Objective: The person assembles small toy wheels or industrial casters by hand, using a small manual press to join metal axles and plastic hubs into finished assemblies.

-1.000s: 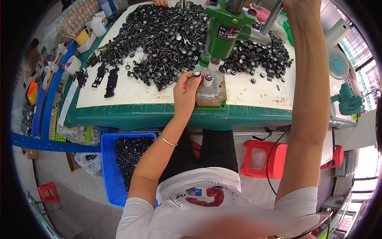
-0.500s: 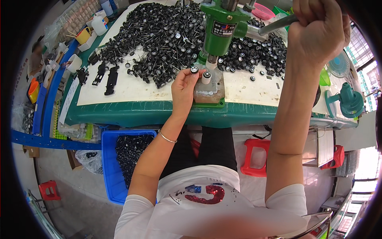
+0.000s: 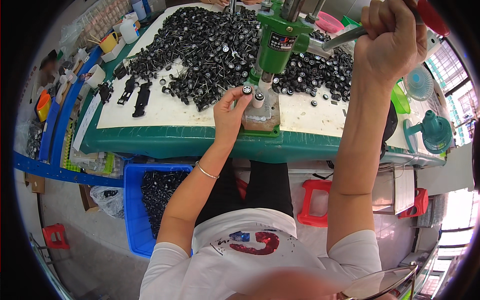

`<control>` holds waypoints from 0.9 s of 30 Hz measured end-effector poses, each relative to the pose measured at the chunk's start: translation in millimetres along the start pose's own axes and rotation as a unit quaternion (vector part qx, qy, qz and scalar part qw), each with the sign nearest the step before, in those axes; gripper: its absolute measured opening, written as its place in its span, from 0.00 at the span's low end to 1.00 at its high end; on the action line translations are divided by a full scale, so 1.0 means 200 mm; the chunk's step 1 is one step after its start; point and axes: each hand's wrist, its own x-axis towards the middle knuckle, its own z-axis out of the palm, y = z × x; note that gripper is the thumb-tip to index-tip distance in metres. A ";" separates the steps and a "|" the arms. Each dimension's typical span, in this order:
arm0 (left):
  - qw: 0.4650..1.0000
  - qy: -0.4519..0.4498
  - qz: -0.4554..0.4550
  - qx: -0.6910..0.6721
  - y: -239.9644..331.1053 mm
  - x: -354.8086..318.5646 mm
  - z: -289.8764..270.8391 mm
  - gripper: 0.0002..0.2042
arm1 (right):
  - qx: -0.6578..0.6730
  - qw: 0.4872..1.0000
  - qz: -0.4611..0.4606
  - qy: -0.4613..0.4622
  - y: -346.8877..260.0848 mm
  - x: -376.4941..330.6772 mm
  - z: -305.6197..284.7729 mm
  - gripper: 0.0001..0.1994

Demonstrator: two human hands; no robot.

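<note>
My left hand point(image 3: 230, 111) pinches a small black toy wheel point(image 3: 247, 90) with a silver hub between thumb and fingertips. Just right of it, a second toy wheel point(image 3: 259, 96) rests on top of a short white post point(image 3: 258, 103) on the base of the green hand press point(image 3: 276, 42). The press's ram comes down right behind these wheels. My right hand point(image 3: 387, 37), raised at the upper right, is wrapped round the press's metal lever point(image 3: 345, 39), near its red knob point(image 3: 433, 16).
A large heap of black wheels and axles point(image 3: 205, 50) covers the table behind. Black toy chassis point(image 3: 142, 99) lie at left. A blue bin point(image 3: 137, 210) of small dark parts stands below the table edge. At right is a green fan point(image 3: 436, 131); another person's hands point(image 3: 217, 2) show at the far edge.
The whole view has shifted slightly. My left hand's wheel is a little nearer the post, and my right hand sits slightly lower on the lever, whose red knob now shows.
</note>
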 end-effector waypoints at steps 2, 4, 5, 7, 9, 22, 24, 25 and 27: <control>1.000 0.004 -0.012 0.007 0.02 0.01 0.00 0.06 | 0.326 0.933 0.143 0.052 -0.04 0.00 0.04 0.12; 1.000 0.008 -0.023 0.016 0.02 0.01 0.00 0.06 | 0.611 0.740 0.264 0.099 -0.04 0.00 0.04 0.12; 1.000 0.009 -0.028 0.005 0.02 0.01 -0.01 0.06 | 0.342 0.927 0.148 0.050 -0.01 -0.01 0.02 0.12; 0.999 0.009 -0.033 -0.005 0.02 0.01 -0.01 0.06 | 0.030 0.999 0.015 -0.002 0.00 -0.01 0.00 0.12; 0.999 0.019 -0.050 -0.001 0.03 0.00 -0.02 0.06 | 0.027 0.999 0.024 -0.016 -0.01 0.00 0.00 0.12; 0.996 0.005 -0.092 -0.021 0.08 -0.01 -0.05 0.07 | -0.002 0.963 0.270 -0.006 0.42 0.30 -0.01 0.04; 0.995 -0.002 -0.094 -0.027 0.11 0.01 -0.03 0.06 | -0.012 0.957 0.290 -0.002 0.54 0.34 -0.03 0.04; 0.995 -0.002 -0.094 -0.026 0.12 0.02 -0.02 0.06 | -0.021 0.950 0.312 -0.001 0.56 0.34 -0.02 0.03; 0.994 -0.025 -0.029 0.098 0.13 0.03 0.00 0.06 | -0.017 0.947 0.322 0.002 0.59 0.33 -0.03 0.03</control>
